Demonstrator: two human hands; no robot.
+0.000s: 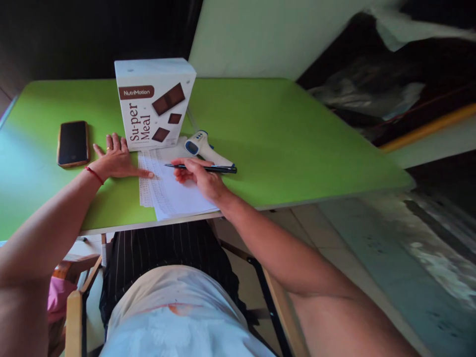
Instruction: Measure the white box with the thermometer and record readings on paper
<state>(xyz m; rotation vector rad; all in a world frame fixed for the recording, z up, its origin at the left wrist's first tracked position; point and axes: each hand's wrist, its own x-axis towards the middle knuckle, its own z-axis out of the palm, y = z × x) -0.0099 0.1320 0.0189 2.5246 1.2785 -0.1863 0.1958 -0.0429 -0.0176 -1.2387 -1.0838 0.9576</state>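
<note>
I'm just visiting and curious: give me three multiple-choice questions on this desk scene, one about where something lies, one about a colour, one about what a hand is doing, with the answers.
1. Where does the phone lie?
A. on the sheets of paper
B. on the table left of the left hand
C. on top of the box

2. What colour is the table top?
A. green
B. white
C. red

3. What is the right hand doing?
A. lying flat and empty
B. gripping the thermometer
C. holding a pen over the paper

Answers:
1 B: the phone lies face up on the bare table, just beyond the left hand, apart from it.
2 A: the surface is bright green all round the box.
3 C: the pen is held in its fingers above the paper, while the thermometer lies untouched behind.
</note>
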